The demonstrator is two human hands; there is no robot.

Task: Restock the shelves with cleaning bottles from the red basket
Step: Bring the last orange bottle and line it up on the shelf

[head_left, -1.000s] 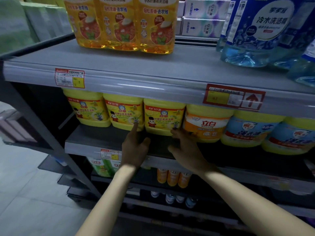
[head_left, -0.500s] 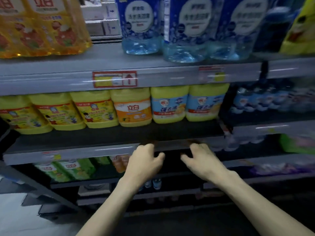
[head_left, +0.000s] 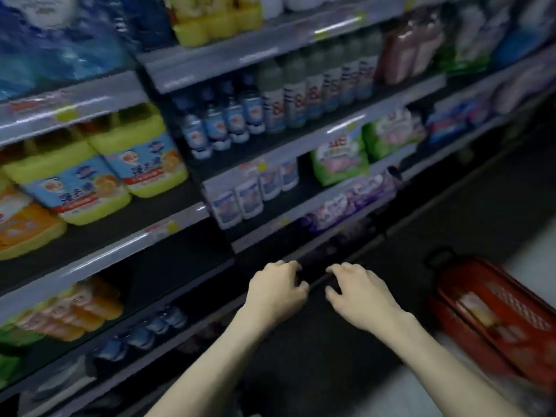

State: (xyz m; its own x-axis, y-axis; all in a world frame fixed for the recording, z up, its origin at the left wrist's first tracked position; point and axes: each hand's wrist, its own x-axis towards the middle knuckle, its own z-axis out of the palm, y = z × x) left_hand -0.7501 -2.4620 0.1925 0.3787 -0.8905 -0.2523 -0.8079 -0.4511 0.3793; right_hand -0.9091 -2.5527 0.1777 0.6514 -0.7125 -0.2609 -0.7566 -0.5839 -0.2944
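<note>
The red basket stands on the floor at the lower right, with blurred pale bottles inside it. My left hand and my right hand hang side by side in front of the lower shelves, fingers loosely curled, holding nothing. Both are left of the basket and apart from it. Yellow detergent jugs with blue labels fill the shelf at the left. The whole view is tilted and motion-blurred.
Small blue-white bottles and taller grey bottles line an upper right shelf. Green bags and white pouches sit below them. A grey shelf edge runs across the left. Dark floor lies under my forearms.
The view has swung right and down, bringing the red basket into sight. Both hands have left the shelf with the yellow jugs and dropped lower, empty.
</note>
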